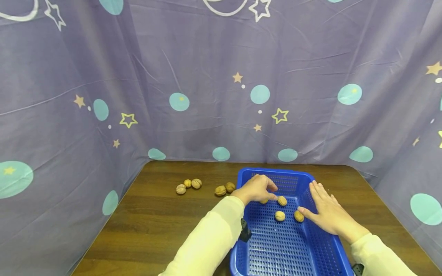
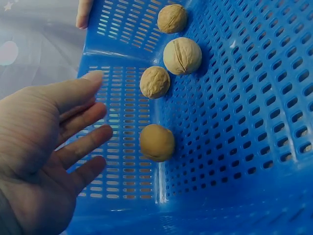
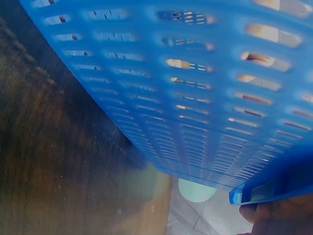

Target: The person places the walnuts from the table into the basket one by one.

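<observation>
Four walnuts point(image 1: 280, 216) lie in the blue basket point(image 1: 279, 249), five others point(image 1: 196, 183) on the counter point(image 1: 152, 230) left of it. The left hand point(image 1: 257, 188) hovers over it; the right hand point(image 1: 326, 212) touches its right rim.

Patterned purple-grey curtain point(image 1: 207, 57) around a wooden table point(image 1: 138, 237)
Behind the table, the cloth bears teal ovals point(image 1: 260, 94) and tan stars point(image 1: 237, 77); it also hangs left and right.
</observation>
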